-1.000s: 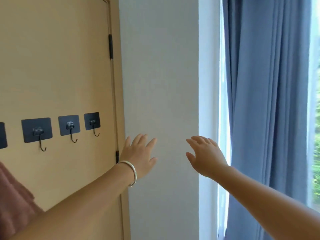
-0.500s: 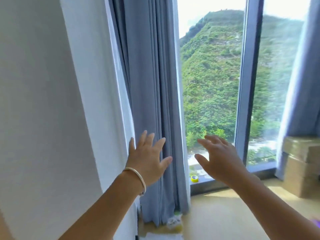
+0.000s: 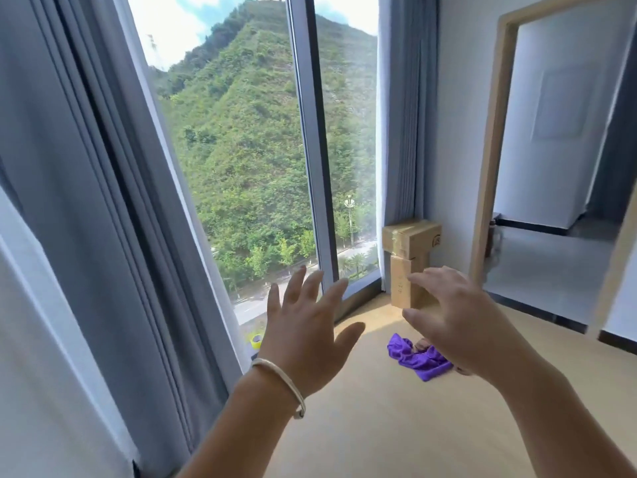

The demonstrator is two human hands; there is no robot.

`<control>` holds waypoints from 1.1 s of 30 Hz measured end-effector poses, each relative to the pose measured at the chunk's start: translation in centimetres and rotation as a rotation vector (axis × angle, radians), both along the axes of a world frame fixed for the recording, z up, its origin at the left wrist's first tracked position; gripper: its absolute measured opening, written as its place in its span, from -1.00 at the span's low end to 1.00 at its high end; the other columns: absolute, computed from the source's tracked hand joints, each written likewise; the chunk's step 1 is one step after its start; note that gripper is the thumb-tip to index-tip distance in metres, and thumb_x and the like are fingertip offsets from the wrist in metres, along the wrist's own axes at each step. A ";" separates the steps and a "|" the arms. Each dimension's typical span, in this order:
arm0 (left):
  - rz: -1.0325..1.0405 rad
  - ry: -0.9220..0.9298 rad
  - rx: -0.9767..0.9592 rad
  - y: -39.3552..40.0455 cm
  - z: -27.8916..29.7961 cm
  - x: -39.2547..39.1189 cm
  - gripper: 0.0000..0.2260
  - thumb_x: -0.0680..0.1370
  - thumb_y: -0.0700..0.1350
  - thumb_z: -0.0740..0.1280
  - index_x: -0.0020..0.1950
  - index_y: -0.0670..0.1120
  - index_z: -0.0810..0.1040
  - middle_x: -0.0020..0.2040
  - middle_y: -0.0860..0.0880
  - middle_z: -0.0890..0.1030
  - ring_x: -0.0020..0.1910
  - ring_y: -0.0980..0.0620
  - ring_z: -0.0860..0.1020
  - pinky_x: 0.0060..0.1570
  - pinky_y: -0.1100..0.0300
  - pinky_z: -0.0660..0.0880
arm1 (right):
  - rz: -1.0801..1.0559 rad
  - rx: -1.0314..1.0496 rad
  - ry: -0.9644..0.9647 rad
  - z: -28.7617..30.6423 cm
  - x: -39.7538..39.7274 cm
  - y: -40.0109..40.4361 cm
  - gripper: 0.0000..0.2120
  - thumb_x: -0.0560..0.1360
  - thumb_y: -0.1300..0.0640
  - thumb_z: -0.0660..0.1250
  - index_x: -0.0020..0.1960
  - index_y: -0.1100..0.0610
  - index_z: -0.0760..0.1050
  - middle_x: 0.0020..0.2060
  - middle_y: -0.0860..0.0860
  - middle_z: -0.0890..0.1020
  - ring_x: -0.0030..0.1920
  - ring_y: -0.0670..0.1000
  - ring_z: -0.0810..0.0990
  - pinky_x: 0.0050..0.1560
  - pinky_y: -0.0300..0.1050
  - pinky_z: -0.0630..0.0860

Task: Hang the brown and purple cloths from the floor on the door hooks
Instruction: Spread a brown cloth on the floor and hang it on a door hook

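Observation:
A crumpled purple cloth (image 3: 418,359) lies on the tan floor near the window, partly hidden behind my right hand. My right hand (image 3: 458,322) is raised in front of it, fingers spread, holding nothing. My left hand (image 3: 305,326), with a pale bangle on the wrist, is held up to its left with fingers apart and empty. The door, its hooks and the brown cloth are out of view.
Grey curtains (image 3: 103,201) hang along the left of a tall window (image 3: 248,160). Two stacked cardboard boxes (image 3: 410,260) stand in the corner. An open doorway (image 3: 551,167) is at the right. A yellow tape roll (image 3: 255,340) sits by the window sill.
The view has swung right, from the door with hooks and a brown cloth, past the wall and curtain, to the window corner. The purple cloth and the doorway have come into view. Both hands stay open.

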State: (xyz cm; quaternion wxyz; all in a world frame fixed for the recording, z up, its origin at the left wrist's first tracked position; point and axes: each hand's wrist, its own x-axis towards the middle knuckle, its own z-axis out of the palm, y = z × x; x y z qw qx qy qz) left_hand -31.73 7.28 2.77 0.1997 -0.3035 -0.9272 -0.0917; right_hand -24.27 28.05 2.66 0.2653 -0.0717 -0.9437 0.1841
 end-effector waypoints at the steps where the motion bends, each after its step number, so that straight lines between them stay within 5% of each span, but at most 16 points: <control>1: -0.031 -0.007 0.005 1.8 -0.4 0.3 -0.43 0.55 0.34 0.05 0.52 0.22 0.06 0.56 0.05 0.07 0.54 0.04 -0.18 0.47 -0.11 -0.18 | -0.028 -0.010 -0.010 -0.4 0.8 1.5 -0.50 0.49 -0.12 0.32 0.41 -0.06 0.38 0.36 -0.08 0.43 0.41 -0.04 0.29 0.40 -0.03 0.25; 22: -0.473 -0.157 -0.059 27.1 -5.2 5.3 -0.44 0.54 0.34 0.06 0.51 0.22 0.12 0.55 0.08 0.14 0.56 0.01 -0.12 0.49 -0.12 -0.10 | -0.586 -0.169 -0.141 -5.6 18.1 20.7 -0.51 0.53 -0.15 0.25 0.43 -0.12 0.30 0.38 -0.17 0.35 0.39 -0.11 0.25 0.38 -0.12 0.24; 33: -0.578 -0.237 -0.077 33.4 -8.8 -0.9 -0.39 0.52 0.39 0.07 0.51 0.22 0.06 0.56 0.03 0.10 0.56 -0.03 -0.12 0.47 -0.17 -0.12 | -0.708 -0.112 -0.162 -7.5 13.5 23.5 -0.52 0.54 -0.08 0.26 0.44 -0.05 0.33 0.40 -0.16 0.34 0.44 -0.11 0.18 0.39 -0.19 0.14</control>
